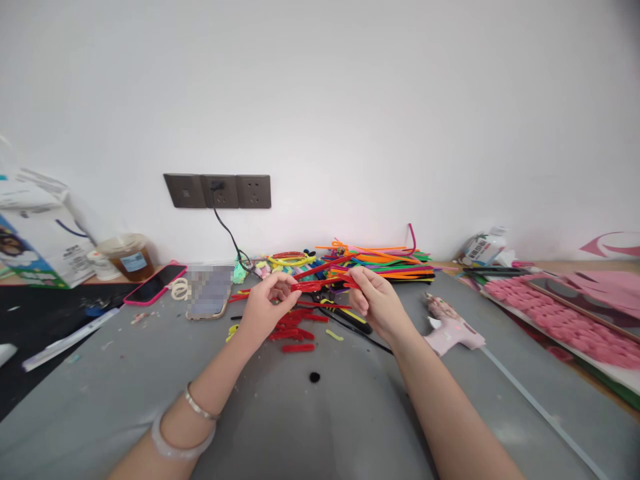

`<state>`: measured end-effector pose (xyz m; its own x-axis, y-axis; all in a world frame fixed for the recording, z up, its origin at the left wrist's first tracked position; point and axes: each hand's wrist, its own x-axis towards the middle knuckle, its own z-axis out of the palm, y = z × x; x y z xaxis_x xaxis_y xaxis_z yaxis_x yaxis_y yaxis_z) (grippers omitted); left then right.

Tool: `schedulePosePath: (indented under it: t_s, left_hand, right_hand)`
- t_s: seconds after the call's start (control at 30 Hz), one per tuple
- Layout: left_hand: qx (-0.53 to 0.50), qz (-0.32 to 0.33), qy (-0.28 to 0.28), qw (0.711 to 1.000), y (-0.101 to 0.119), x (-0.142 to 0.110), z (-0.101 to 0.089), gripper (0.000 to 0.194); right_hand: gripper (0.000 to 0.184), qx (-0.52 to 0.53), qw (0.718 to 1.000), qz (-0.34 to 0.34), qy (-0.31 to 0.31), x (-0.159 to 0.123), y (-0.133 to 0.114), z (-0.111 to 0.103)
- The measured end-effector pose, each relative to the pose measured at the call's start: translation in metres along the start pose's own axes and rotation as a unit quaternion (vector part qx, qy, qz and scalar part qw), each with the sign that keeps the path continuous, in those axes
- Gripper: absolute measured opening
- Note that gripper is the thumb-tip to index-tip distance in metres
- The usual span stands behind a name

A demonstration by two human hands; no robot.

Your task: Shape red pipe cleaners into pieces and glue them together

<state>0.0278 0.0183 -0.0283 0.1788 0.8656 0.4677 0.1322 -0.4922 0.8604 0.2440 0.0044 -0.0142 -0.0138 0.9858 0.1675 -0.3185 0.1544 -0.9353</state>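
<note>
Between my two hands a red pipe cleaner (316, 287) is held up over the grey table. My left hand (270, 303) pinches its left part, where the red looks bunched or folded. Thumb and fingertips of my right hand (373, 297) close on its other end. Under and beyond the hands lie cut red pipe cleaner pieces (298, 348) and pliers with black-and-yellow handles (350, 317). A black round piece (315, 377) and a short yellow-green piece (335, 335) lie nearer me. Where single strands cross behind the hands, I cannot tell them apart.
Colourful pipe cleaners (395, 260) are heaped by the wall. A pink glue gun (455, 333) lies right, near pink textured pieces (560, 320). Left are a phone (207, 293), a pink-cased phone (156, 285) and a drink cup (129, 257). A black cable (227, 230) hangs from the socket.
</note>
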Motion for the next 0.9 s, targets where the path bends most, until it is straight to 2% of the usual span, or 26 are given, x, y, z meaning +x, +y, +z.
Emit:
schedulePosePath:
  t_s: [0.23, 0.37, 0.67, 0.9]
  left_hand:
    - [-0.004, -0.004, -0.005, 1.0, -0.0003, 0.0, 0.0002, 0.011]
    - [-0.003, -0.005, -0.007, 1.0, 0.0002, -0.0001, 0.0, 0.012]
    - [-0.003, -0.01, -0.011, 1.0, 0.0, 0.0005, -0.0004, 0.012]
    - [0.0, -0.006, -0.021, 1.0, 0.0032, 0.0, 0.0013, 0.013]
  right_hand:
    - [0.038, 0.027, 0.997, 0.056, 0.039, 0.0037, 0.0008, -0.006]
    - [0.034, 0.04, 0.997, 0.064, 0.024, 0.0053, 0.0007, -0.008]
    - [0.032, -0.056, 0.997, -0.011, 0.047, 0.0064, 0.0053, -0.0083]
    - [0.034, -0.132, 0.989, -0.044, 0.049, 0.0087, 0.01, -0.0091]
